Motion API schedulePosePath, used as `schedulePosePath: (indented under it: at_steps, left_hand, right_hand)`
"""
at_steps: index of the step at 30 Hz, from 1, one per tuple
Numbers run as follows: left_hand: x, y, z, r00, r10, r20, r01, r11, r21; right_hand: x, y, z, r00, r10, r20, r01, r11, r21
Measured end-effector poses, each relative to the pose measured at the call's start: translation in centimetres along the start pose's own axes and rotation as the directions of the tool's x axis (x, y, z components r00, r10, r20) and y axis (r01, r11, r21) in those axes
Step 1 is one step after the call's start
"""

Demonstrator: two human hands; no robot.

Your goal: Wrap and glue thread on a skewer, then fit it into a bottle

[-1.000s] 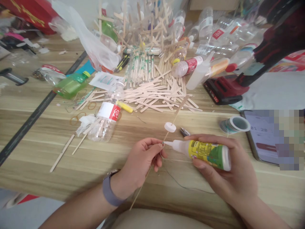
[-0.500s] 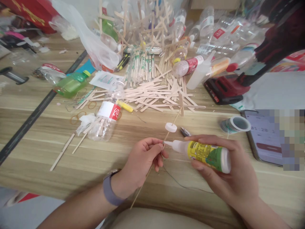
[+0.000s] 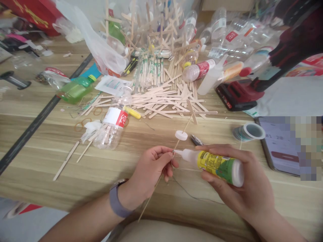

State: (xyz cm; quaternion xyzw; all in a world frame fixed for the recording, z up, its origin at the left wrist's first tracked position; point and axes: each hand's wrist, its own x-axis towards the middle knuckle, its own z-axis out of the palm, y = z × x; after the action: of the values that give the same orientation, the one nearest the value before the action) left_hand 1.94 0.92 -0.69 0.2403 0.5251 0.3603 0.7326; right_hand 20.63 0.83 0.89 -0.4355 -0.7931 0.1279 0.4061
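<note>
My left hand (image 3: 157,164) pinches a thin wooden skewer (image 3: 150,198) that slants up and away from me. A white bottle cap (image 3: 181,135) sits around the skewer above my fingers, and a flat wooden stick (image 3: 192,111) is at its far end. My right hand (image 3: 242,178) is wrapped round a glue bottle (image 3: 214,165) with a yellow and green label. The bottle's white nozzle points left, its tip at the skewer beside my left fingertips. A thin dark thread (image 3: 188,193) trails from there to the right.
Loose wooden sticks (image 3: 161,101) lie beyond my hands. A clear bottle (image 3: 112,124) stands to the left. On the right are a tape roll (image 3: 249,131), a phone (image 3: 280,144) and a red and black power tool (image 3: 239,94). More plastic bottles (image 3: 237,37) crowd the back.
The flat stick at the skewer's far end has turned to a different slant. The glue bottle has tilted slightly, its base lower. My left hand is nearly still.
</note>
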Motion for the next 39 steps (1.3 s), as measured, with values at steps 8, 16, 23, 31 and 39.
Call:
schedulePosePath:
  at_steps: [8, 16, 23, 31, 39]
  left_hand:
    - [0.10, -0.08, -0.11, 1.000, 0.014, 0.010, -0.014, 1.000, -0.016]
    - [-0.10, 0.15, -0.01, 0.999, 0.024, 0.030, -0.024, 1.000, -0.019]
    - [0.10, 0.13, -0.09, 0.999, 0.022, 0.032, -0.021, 0.999, -0.032]
    - [-0.04, 0.08, -0.12, 0.999, 0.023, 0.045, -0.023, 1.000, -0.014]
    - [-0.08, 0.01, -0.04, 0.999, 0.032, 0.032, -0.032, 0.999, 0.007]
  right_hand:
    - [0.10, -0.11, -0.08, 1.000, 0.003, 0.019, -0.002, 0.999, -0.036]
    - [-0.09, -0.13, -0.41, 0.993, 0.097, -0.074, -0.100, 0.994, -0.040]
    - [-0.16, -0.25, -0.28, 0.997, 0.071, -0.038, -0.069, 0.996, 0.050]
    - [-0.24, -0.40, -0.11, 0.998, 0.067, 0.001, -0.067, 0.997, 0.027]
    - [-0.09, -0.10, -0.20, 0.998, 0.057, 0.012, -0.057, 0.998, -0.006]
